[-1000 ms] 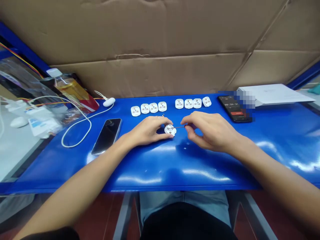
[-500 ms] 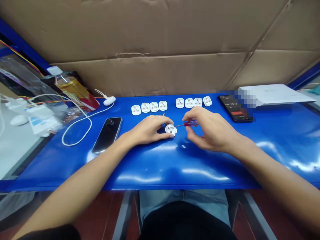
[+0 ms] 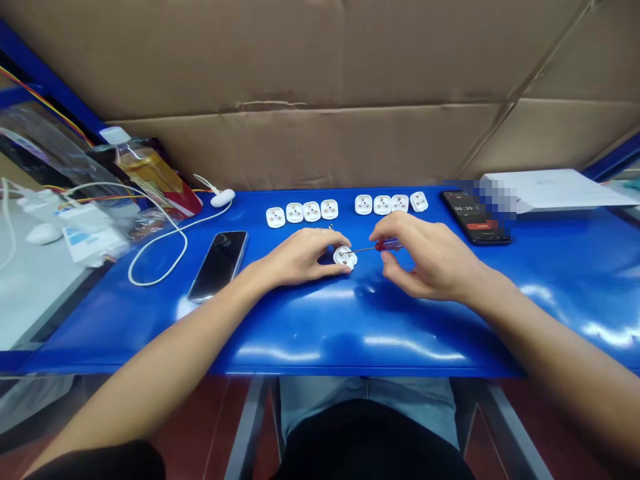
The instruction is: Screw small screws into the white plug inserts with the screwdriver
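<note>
My left hand [image 3: 307, 258] pinches a small round white plastic part [image 3: 346, 259] between thumb and fingers, down at the blue table top. Metal bits show in its upper face; it looks like an electrical fitting. My right hand [image 3: 425, 260] has its fingers around the red handle of a screwdriver [image 3: 384, 246]. The thin shaft points left, and its tip meets the inside of the white part. Behind my hands stand two rows of similar white parts, one at the left [image 3: 311, 211] and one at the right [image 3: 383, 204], each with metal pieces inside.
A dark phone [image 3: 219, 267] lies left of my left arm; another phone [image 3: 475, 217] showing a timer lies at the right beside a white box [image 3: 555, 190]. White cable [image 3: 185, 247], a bottle [image 3: 150, 173] and white adapters [image 3: 90, 233] crowd the left. A cardboard wall [image 3: 310, 147] closes the back.
The whole view has shifted slightly. My right hand has changed its finger position a little on the screwdriver handle; the tip stays in the white part held by my left hand.
</note>
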{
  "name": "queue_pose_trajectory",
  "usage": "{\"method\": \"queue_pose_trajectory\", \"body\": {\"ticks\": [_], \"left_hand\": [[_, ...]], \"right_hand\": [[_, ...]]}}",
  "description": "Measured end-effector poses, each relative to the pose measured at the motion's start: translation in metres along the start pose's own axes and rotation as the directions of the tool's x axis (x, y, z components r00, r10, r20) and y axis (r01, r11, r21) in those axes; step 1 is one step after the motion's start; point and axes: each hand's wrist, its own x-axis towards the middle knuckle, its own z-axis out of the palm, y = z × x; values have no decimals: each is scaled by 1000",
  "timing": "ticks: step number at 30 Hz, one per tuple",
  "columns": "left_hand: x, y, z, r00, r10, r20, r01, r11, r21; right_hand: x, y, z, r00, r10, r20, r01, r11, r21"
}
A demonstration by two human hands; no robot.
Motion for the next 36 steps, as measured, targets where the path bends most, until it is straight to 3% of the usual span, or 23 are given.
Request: {"method": "queue_pose_trajectory", "body": {"ticks": [6, 11, 18, 25, 36], "left_hand": [[0, 0, 1, 1000, 14, -16, -14, 1000, 2], [0, 0, 0, 1000, 11, -17, -12, 1000, -8], [0, 0, 1, 1000, 14, -27, -14, 1000, -1], [0, 0, 1, 1000, 22, -4, -22, 1000, 2], [0, 1, 0, 1000, 27, -2, -27, 1000, 9]], "right_hand": [[-1, 1, 2, 1000, 1, -23, -4, 993, -120], [1, -1, 1, 996, -82, -35, 81, 996, -38], [-2, 2, 1, 1000, 27, -13, -28, 993, -117], [0, 1, 4, 998, -61, 0, 61, 998, -35], [-1, 2, 3, 998, -41, -57, 39, 998, -39]]}}
